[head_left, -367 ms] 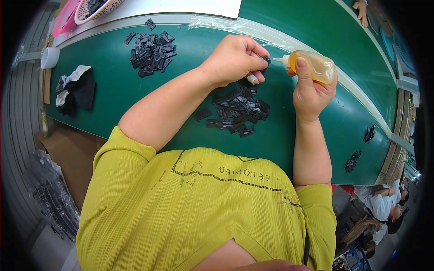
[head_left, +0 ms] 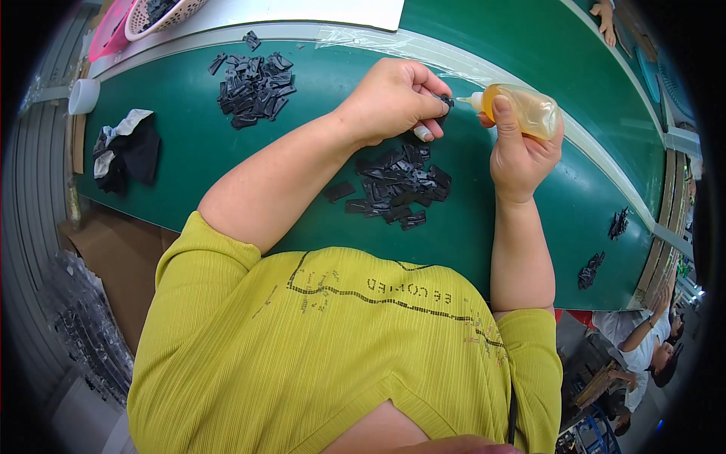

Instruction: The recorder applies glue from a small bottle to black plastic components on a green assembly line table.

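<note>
Between thumb and fingers, my left hand pinches a small black plastic part; most of it is hidden by the fingers. A white wrap covers one fingertip of that hand. My right hand grips a clear squeeze bottle of amber liquid, tilted on its side. Its thin nozzle points left, with the tip at or very near the black part; whether they touch I cannot tell. Just below my left hand lies a pile of flat black parts on the green table.
A second pile of black parts lies at the far left. Beyond it is a pink basket. A dark cloth and a white cup sit by the left edge. Small black clusters lie at right. Other people are at the right.
My right hand and the bottle have shifted very slightly left. My left hand stays in place. At the right edge, another person has raised an arm.
</note>
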